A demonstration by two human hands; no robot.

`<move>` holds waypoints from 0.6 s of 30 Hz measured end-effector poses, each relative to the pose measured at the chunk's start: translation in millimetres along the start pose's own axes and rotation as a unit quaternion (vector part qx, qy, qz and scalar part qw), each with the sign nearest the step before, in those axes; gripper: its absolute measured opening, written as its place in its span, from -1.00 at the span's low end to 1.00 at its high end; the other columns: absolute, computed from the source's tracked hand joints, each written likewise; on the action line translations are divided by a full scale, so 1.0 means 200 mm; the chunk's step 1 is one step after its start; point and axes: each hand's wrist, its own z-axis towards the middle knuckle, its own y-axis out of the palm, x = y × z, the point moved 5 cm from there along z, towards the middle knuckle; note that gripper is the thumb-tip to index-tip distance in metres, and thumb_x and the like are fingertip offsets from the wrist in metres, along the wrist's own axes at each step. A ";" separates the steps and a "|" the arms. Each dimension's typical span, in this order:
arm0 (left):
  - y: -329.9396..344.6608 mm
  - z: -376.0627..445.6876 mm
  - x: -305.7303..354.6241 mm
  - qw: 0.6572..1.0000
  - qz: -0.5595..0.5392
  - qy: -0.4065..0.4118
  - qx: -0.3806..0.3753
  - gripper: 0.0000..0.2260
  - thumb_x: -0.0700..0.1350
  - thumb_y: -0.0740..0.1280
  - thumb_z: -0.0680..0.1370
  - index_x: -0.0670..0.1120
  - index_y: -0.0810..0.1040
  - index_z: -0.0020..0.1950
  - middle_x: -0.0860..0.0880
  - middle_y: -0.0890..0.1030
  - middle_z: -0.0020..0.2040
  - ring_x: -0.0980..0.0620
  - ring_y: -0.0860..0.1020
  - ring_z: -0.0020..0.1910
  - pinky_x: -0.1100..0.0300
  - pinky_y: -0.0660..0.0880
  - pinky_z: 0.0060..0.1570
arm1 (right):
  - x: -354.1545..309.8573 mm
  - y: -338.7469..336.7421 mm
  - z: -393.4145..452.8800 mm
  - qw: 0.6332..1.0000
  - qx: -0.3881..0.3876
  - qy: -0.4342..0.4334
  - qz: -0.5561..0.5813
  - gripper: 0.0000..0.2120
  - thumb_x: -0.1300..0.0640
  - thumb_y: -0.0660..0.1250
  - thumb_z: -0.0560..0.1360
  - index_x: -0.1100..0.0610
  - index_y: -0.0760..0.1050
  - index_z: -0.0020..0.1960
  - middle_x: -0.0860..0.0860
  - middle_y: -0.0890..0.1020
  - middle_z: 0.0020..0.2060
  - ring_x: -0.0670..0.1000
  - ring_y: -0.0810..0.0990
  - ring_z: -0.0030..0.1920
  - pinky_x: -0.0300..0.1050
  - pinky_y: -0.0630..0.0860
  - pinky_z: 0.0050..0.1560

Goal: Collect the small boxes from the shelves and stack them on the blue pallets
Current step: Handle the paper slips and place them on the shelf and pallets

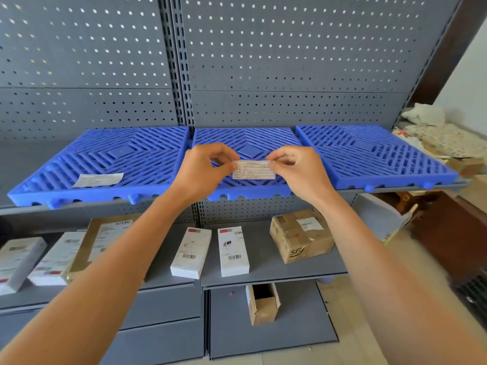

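Both hands, left (pixel 208 164) & right (pixel 292 164), pinch label (pixel 253 169) ends mid-frame over pallet (pixel 247 143); boxes (pixel 233 250) below prob light, stiff—grab by sides.

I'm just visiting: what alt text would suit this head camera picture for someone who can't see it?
Two hands, left hand and right hand, pinch a small paper label by its ends over the middle blue pallet on a grey shelf. Small boxes, including a white box and a brown carton, lie on the shelf below.
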 end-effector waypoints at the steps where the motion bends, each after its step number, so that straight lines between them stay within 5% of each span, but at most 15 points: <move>1: 0.01 0.00 -0.01 1.000 -0.004 -0.003 -0.001 -0.93 -0.16 0.44 0.56 -0.02 0.65 0.01 0.09 0.69 -0.18 0.23 0.62 -0.14 0.28 0.52 -0.07 | 0.01 0.00 0.01 1.000 0.000 0.002 0.000 -0.92 0.20 0.42 0.54 0.09 0.67 -0.01 -0.09 0.72 -0.14 -0.25 0.65 -0.12 -0.43 0.51 -0.18; 10: 0.05 0.02 -0.02 1.000 0.004 -0.012 -0.007 -0.90 -0.19 0.46 0.54 -0.01 0.66 0.00 0.08 0.69 -0.18 0.28 0.61 -0.18 0.51 0.42 -0.15 | 0.06 0.00 0.02 1.000 -0.003 -0.001 -0.001 -0.92 0.18 0.42 0.54 0.05 0.67 -0.01 -0.13 0.71 -0.17 -0.22 0.66 -0.12 -0.32 0.56 -0.13; 18: 0.11 -0.01 0.03 0.998 0.044 -0.051 0.013 -0.94 -0.18 0.46 0.55 -0.04 0.67 0.00 0.09 0.69 -0.22 0.22 0.64 -0.27 0.38 0.52 -0.18 | 0.13 -0.03 0.04 0.998 -0.043 -0.038 0.013 -0.92 0.18 0.42 0.54 0.07 0.67 0.01 -0.12 0.70 -0.16 -0.27 0.63 -0.12 -0.50 0.45 -0.17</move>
